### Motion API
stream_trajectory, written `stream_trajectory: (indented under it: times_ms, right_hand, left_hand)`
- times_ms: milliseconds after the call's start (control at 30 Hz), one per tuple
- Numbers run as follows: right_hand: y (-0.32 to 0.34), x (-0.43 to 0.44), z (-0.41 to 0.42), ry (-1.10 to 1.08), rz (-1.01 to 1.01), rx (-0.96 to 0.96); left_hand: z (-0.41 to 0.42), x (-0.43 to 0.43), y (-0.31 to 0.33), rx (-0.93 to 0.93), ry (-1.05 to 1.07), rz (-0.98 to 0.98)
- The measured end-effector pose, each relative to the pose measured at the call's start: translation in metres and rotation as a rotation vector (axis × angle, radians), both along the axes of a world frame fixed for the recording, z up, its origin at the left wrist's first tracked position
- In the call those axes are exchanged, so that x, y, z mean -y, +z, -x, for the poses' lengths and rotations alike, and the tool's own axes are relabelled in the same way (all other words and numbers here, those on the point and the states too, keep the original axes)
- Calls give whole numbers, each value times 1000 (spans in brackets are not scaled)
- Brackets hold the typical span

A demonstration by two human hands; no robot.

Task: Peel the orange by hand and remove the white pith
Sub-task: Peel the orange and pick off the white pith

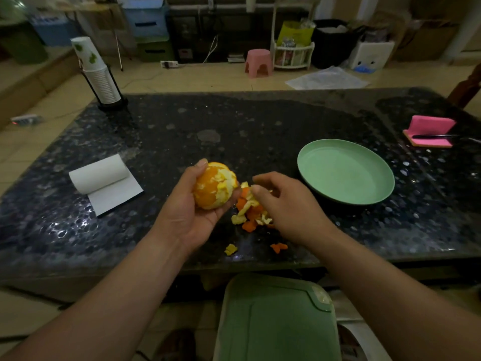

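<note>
My left hand (191, 212) grips a mostly peeled orange (213, 187) above the dark stone table (260, 121); patches of pale pith still cling to its flesh. Just right of it, my right hand (283, 201) hovers over a heap of peel pieces (250, 209), thumb and fingers curled together at the top of the heap. Whether it pinches a scrap is hidden by the fingers. Two small peel bits (278, 247) lie nearer the table's front edge.
A green plate (346, 171) sits right of the hands. A paper towel roll (101, 175) lies at left, a cup stack in a holder (100, 74) at back left, a pink sponge with a knife (429, 132) at far right. A green bin lid (276, 319) is below the table edge.
</note>
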State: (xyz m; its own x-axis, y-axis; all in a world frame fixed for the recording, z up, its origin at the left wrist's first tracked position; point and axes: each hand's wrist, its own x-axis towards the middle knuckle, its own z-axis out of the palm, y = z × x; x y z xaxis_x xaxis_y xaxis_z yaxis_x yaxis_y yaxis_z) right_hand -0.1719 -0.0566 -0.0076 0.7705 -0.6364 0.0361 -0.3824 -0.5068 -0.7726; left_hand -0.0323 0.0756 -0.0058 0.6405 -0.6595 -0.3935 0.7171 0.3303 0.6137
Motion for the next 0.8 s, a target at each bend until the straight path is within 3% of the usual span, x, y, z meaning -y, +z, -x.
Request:
stream_trajectory:
  times_ms: [167, 367, 633, 800]
  right_hand:
    - [11, -9, 3, 152, -194, 157]
    - [12, 1, 11, 195, -137, 231]
    - [4, -7, 12, 147, 233, 188]
    - [4, -4, 15, 193, 161, 191]
  left_hand:
    - [7, 1, 6, 73, -116, -15]
    - [6, -3, 4, 119, -214, 28]
    - [13, 3, 1, 355, -260, -58]
    - [14, 3, 2, 325, -249, -74]
